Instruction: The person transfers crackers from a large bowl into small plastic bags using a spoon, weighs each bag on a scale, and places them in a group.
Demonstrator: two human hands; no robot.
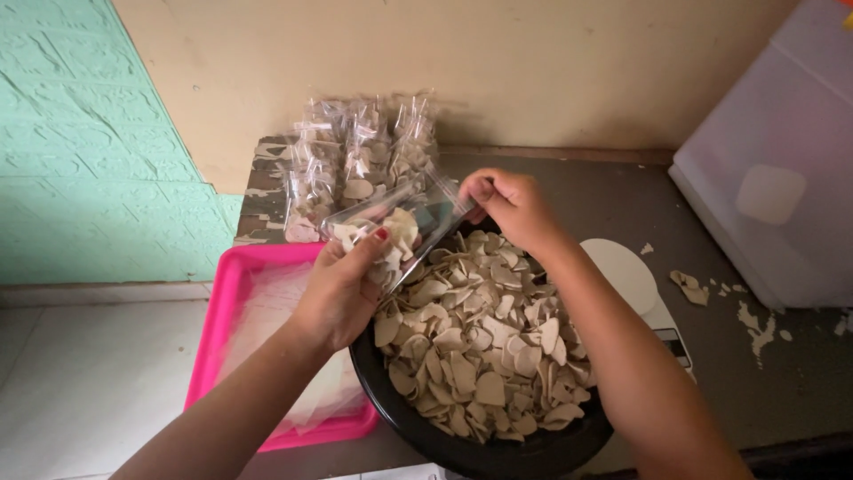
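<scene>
- The clear plastic bag [404, 227], partly filled with pale chips, hangs tilted over the far-left rim of the black bowl [498, 449]; its long axis runs from lower left up to its mouth at upper right.
- The left hand [342, 289] grasps its lower end, fingers closed around it.
- The right hand [515, 206] pinches the mouth edge, fingers clenched.
- A pink tray [218, 329] lies just left on the counter [755, 373].

Chips [480, 356] in bowl [498, 449], tray [222, 302] left
</scene>
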